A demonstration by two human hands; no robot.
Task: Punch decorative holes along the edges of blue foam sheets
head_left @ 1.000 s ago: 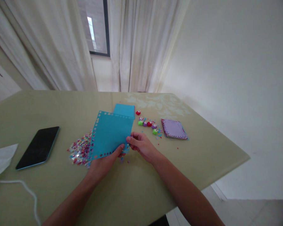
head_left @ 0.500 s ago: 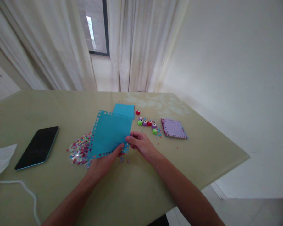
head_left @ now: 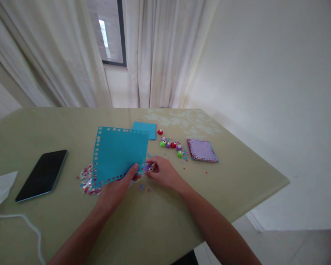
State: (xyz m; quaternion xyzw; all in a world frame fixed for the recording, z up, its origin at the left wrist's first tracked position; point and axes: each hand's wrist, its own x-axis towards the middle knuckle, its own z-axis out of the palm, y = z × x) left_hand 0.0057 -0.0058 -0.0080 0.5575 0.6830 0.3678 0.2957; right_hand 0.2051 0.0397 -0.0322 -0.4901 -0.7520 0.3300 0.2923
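In my left hand (head_left: 123, 186) is a blue square sheet of paper (head_left: 118, 152), pinched at its lower edge with the thumb on top. Small shaped holes run along the sheet's borders. My right hand (head_left: 164, 171) is closed on a small purple paper punch (head_left: 148, 168) with a white eye, right beside the sheet's lower right corner. Whether the punch touches the paper, I cannot tell. Below the hands lie a few bits of cut paper (head_left: 141, 187).
Confetti (head_left: 86, 180) is heaped behind the sheet. Several coloured punches (head_left: 173, 145) sit beyond my right hand, left of a stack of purple punched paper (head_left: 202, 150). More blue paper (head_left: 146, 129) lies farther back. At left are a tablet (head_left: 42, 176), a white sheet (head_left: 1, 189) and a cable (head_left: 34, 229).
The blue sheet has shifted left and turned slightly in my left hand. My right hand has rotated, and the purple punch in it now shows more plainly beside the paper's edge.
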